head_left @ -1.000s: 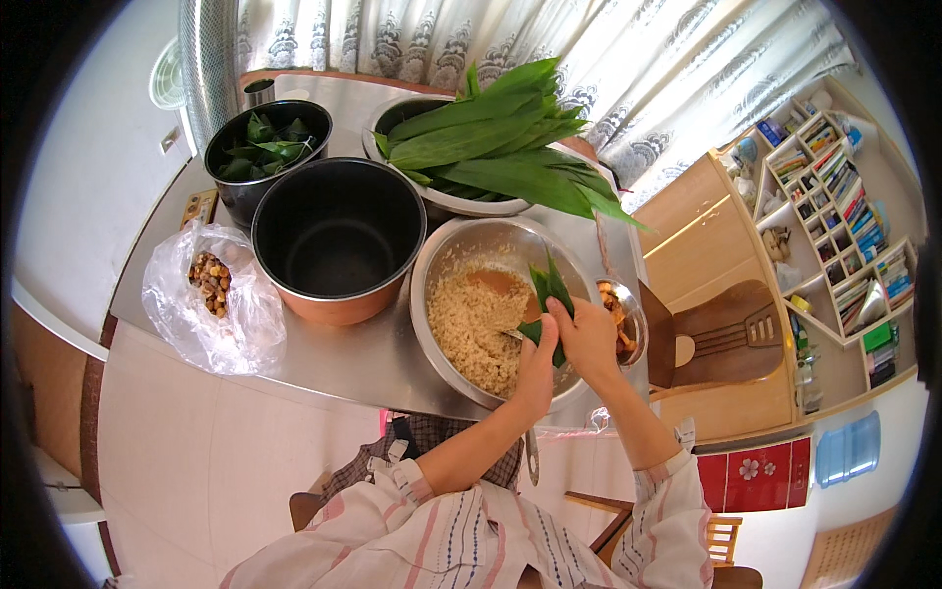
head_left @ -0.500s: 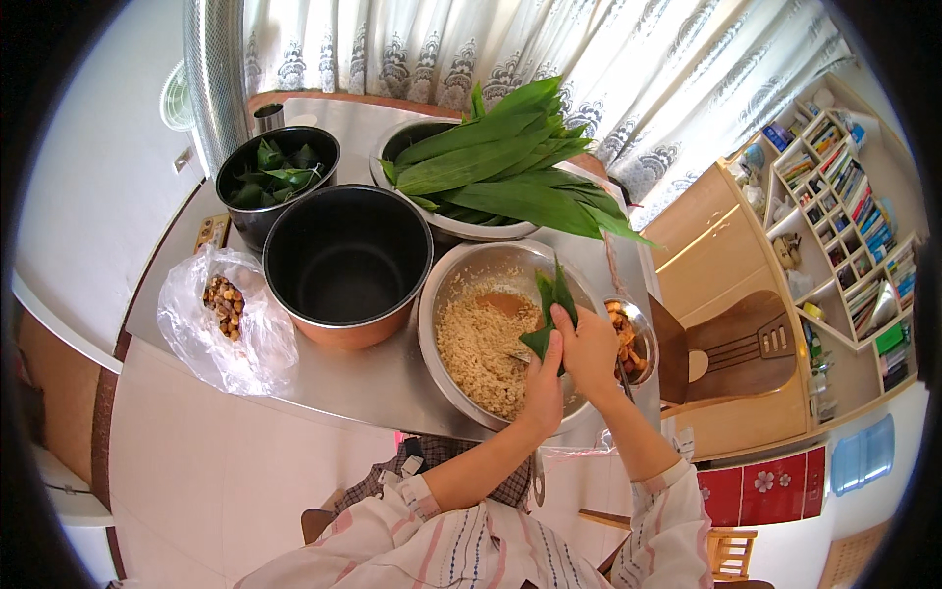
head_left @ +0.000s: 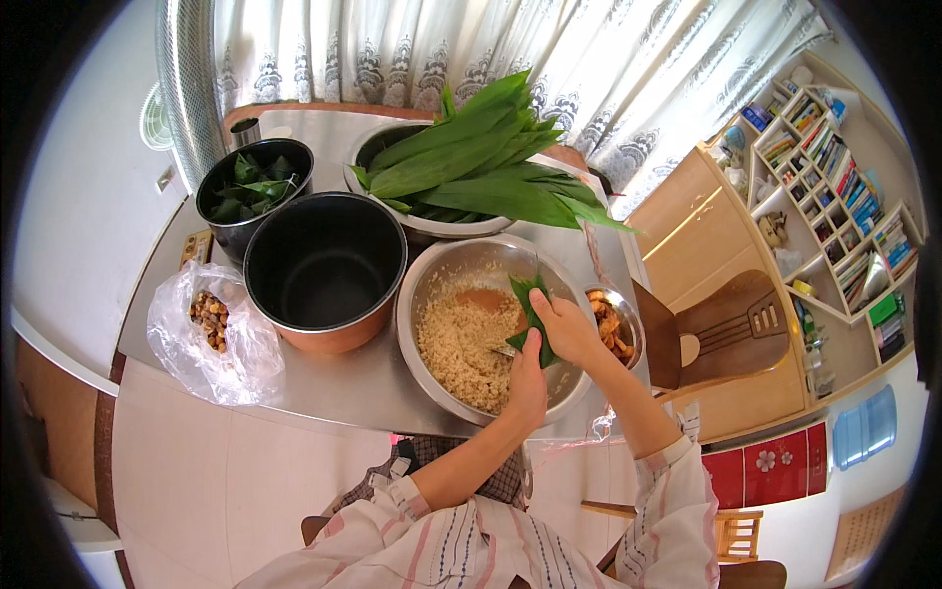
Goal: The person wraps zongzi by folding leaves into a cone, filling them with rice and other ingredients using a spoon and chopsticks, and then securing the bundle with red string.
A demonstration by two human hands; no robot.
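A folded green leaf packet [head_left: 531,322] is held between my two hands above the right side of a wide steel bowl [head_left: 416,370]. My left hand [head_left: 528,381] closes on its lower part from below. From the right, my right hand [head_left: 569,332] wraps round its upper part, thumb lying along the leaf. What the leaf contains is hidden. Pale, wet rice grains [head_left: 461,344] fill much of the bowl, with brownish liquid toward the back. Part of a metal spoon handle [head_left: 503,350] shows in the rice beside my left hand.
Right of the bowl stands a small metal bowl of brown chunks [head_left: 610,329]. An empty black-lined pot [head_left: 324,260] stands left. Behind are a pot of leaf-wrapped parcels [head_left: 257,187] and a basin of long leaves [head_left: 461,157]. A plastic bag of nuts or beans [head_left: 209,319] lies far left.
The view has shifted, so the table's things appear slightly farther left. Both hands keep hold of the leaf packet, and less of its upper end sticks up above my right hand.
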